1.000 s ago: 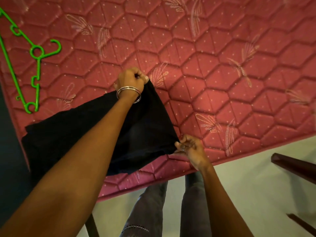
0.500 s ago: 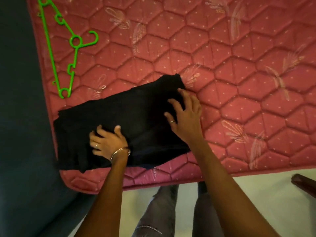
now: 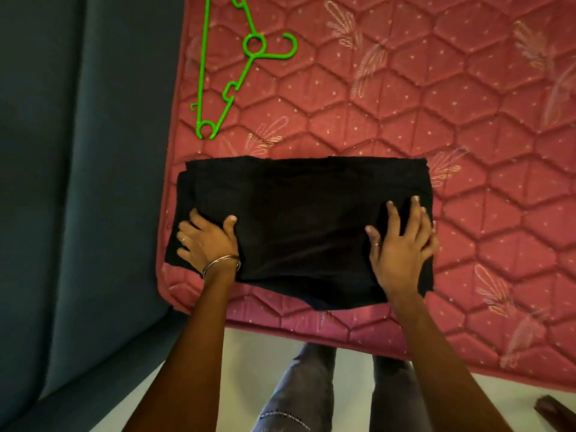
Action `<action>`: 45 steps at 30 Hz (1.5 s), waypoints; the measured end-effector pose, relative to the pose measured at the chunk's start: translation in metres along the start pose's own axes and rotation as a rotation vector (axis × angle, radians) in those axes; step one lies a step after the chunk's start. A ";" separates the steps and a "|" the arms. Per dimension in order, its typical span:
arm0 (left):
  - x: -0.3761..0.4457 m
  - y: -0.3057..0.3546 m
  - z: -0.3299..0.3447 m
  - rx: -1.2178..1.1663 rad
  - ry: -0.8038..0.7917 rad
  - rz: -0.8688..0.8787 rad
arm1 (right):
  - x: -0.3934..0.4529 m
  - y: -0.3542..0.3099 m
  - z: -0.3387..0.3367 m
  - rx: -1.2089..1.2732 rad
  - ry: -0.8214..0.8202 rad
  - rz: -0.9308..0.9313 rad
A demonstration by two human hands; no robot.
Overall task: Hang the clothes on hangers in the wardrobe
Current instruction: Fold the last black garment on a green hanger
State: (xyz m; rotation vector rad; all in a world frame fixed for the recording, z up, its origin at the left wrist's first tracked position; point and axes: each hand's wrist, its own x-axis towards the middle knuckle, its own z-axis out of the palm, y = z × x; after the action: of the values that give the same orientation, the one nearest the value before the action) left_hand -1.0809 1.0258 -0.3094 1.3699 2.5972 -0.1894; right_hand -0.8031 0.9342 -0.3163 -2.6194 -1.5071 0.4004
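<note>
I've got the black garment point(image 3: 299, 226) folded into a wide rectangle, lying flat near the front-left corner of the mattress point(image 3: 405, 113). Can't tell what kind of garment it is: fabric's too dark, no seams or collar readable, and the layers only show as stacked edges at the left and top right. A bit of darker cloth pokes out under its near edge, can't say if it's the same piece.

My left hand point(image 3: 207, 241) rests on the garment's left end, fingers spread and flat, thumb pointing inward, grasping nothing. There is a ring on one finger, and bangles point(image 3: 222, 264) at the wrist. My right hand point(image 3: 400, 241) presses on the right end, fingers straight and splayed, also grasping nothing; ring visible there too. The outer fingers are motion-blurred, so their exact edge against the cloth is unclear. Both hands cover the garment's lower corners.

Beyond it, further up the mattress and apart from the cloth, lies a green hanger point(image 3: 229, 73), hook toward the right; its top end is cut off by the frame edge.

Mattress is pink-red w/ quilted hexagons and pale leaf prints. To its left, dark teal upholstery point(image 3: 78, 182), touching the mattress side. Below: pale floor point(image 3: 255, 347), my legs in grey trousers point(image 3: 299, 388), partly hidden by my forearms. A dark brown object point(image 3: 558, 413) at bottom right is cut off; can't ID.
</note>
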 end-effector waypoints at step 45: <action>0.016 0.012 0.033 0.251 -0.436 0.701 | 0.043 -0.007 0.030 -0.187 -0.323 -0.298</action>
State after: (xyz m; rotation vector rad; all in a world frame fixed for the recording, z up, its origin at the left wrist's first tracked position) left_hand -1.0762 1.0380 -0.3459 1.9627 1.6728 -0.6262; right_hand -0.7966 0.9731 -0.3509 -2.4901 -2.0939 0.7101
